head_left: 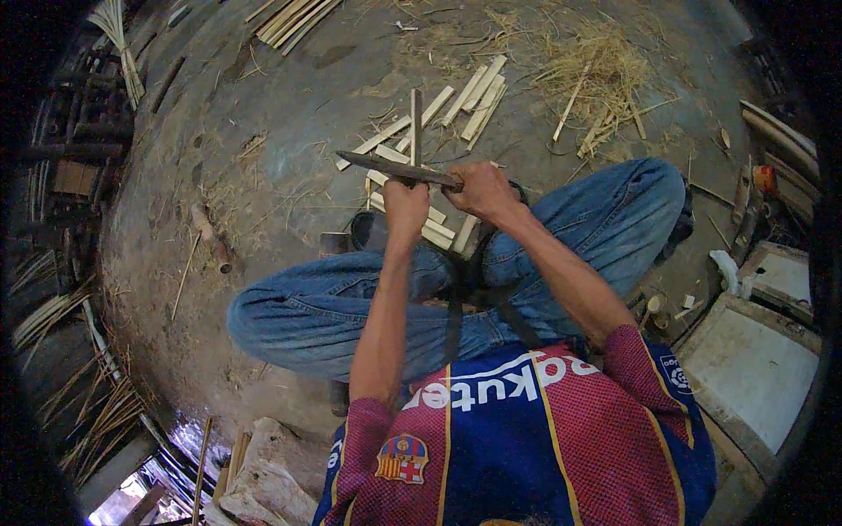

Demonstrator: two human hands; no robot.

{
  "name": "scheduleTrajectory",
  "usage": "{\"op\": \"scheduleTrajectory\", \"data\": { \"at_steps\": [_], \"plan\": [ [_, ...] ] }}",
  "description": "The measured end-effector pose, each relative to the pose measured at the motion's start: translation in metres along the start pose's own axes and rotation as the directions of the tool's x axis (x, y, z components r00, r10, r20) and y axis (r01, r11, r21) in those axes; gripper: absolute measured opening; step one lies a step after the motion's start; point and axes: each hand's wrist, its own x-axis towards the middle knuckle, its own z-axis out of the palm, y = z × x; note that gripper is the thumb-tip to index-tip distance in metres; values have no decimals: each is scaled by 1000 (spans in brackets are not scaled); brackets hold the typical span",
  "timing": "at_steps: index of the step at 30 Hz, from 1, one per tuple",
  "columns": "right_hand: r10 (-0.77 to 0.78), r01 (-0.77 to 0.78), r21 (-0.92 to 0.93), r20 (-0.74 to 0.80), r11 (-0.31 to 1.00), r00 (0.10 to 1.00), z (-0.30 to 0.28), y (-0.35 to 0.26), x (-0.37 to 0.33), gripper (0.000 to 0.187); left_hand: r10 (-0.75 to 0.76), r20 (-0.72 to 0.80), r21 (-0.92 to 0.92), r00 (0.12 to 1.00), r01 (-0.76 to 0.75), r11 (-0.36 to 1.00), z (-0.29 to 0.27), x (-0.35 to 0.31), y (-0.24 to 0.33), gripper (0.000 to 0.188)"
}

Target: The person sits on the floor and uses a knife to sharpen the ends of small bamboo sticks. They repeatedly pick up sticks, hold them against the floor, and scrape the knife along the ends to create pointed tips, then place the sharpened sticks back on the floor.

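I sit on the floor with my legs folded, both hands close together in front of me. My right hand (482,191) is closed round the handle of a dark knife (386,167), its pointed blade reaching to the left. Upright in my left hand (406,210) is a narrow bamboo strip (416,127), its upper part rising past the blade. The blade crosses the strip just above my left fist; whether it bites in cannot be made out. Pale cut bamboo slats (437,235) lie below my hands, partly hidden by them.
More bamboo slats (478,92) and a heap of shavings (601,74) lie ahead. A bundle of long strips (294,19) is farther off. At left lies a short bamboo piece (210,237); at right are framed panels (745,368), at lower left a pale sack (276,473).
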Motion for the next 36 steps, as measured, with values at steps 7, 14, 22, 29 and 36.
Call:
{"op": "scheduleTrajectory", "data": {
  "at_steps": [7,14,22,29,36],
  "plan": [
    [-3,-45,-375,-125,926,992,3,15,22,20,101,-3,98,995,-100,990,1,4,-1,29],
    [392,-416,-195,-153,888,907,-60,100,84,35,-55,338,-329,940,172,929,5,-40,14,20],
    [155,-148,-67,111,987,982,-17,45,22,37,-53,381,-510,923,258,821,4,-22,27,26],
    [150,-181,-176,-177,968,973,27,91,41,26,-85,479,-475,874,339,812,-4,-29,21,47],
    [402,-405,42,-254,913,880,-27,118,63,35,-31,540,-591,841,405,697,2,-39,36,58]
  ]
}}
